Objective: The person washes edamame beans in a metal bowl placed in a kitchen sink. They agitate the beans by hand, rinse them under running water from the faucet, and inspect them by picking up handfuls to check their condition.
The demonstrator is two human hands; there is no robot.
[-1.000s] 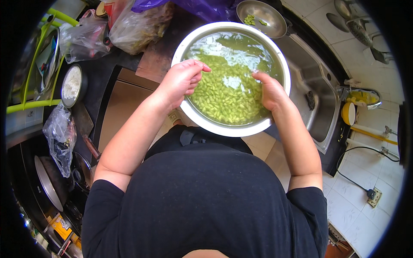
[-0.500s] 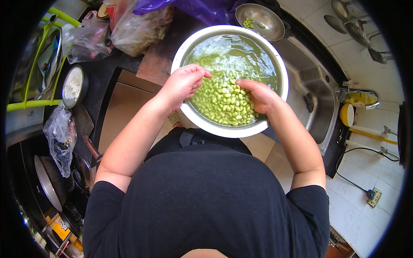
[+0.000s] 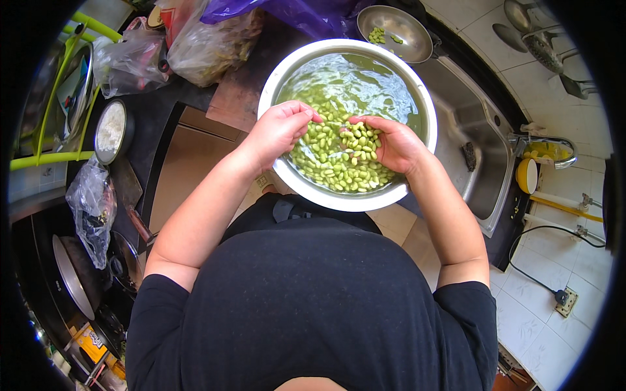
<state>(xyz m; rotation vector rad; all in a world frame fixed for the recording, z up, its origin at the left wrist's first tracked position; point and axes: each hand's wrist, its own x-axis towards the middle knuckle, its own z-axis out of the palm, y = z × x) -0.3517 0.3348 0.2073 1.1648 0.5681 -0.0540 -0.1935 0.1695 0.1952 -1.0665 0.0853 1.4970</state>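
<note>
A large white-rimmed metal basin [image 3: 332, 201] in front of me holds greenish water [image 3: 352, 78] and many shelled green soybeans [image 3: 323, 159], heaped toward its near side. My right hand [image 3: 401, 148] is cupped at the basin's right, with a scoop of soybeans [image 3: 360, 138] resting in the palm and fingers above the water. My left hand [image 3: 283, 133] is over the left part of the basin, thumb and forefinger pinched together at the water's edge. Whatever sits between those fingertips, if anything, is too small to make out.
A steel sink [image 3: 479, 150] with a tap [image 3: 561, 151] lies to the right. Behind the basin a metal bowl [image 3: 407, 36] holds a few soybeans. Plastic bags [image 3: 215, 49], a bowl of white grains [image 3: 111, 130] and a cleaver [image 3: 125, 186] are on the left.
My right hand has come up out of the soybeans and turned its palm upward, lifting a scoop of them. The left hand has barely shifted.
</note>
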